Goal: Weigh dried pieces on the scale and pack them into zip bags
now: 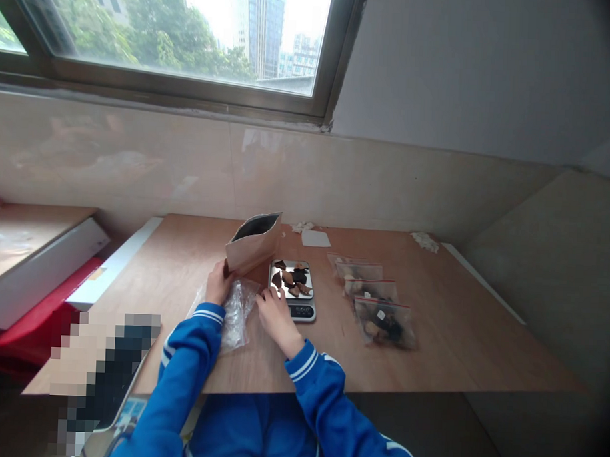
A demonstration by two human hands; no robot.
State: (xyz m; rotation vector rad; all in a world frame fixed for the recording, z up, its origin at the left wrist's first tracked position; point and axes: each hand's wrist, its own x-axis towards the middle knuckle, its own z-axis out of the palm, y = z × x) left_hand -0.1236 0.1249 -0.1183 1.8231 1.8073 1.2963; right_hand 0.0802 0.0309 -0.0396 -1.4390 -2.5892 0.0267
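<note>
My left hand is closed at the lower left edge of a brown kraft paper bag, its fingertips partly hidden. The bag's mouth gapes upward, showing a dark inside. Under and beside this hand lie crumpled clear plastic bags. My right hand reaches to the near left corner of a small digital kitchen scale, fingers extended between the plastic and the scale. Several brown and black dried pieces lie on the scale's shiny plate.
Right of the scale, several zip bags with dark and tan contents lie in an overlapping row. Behind it are a white card and crumpled scraps. Another scrap lies at the back right. The wooden table meets a wall under a window.
</note>
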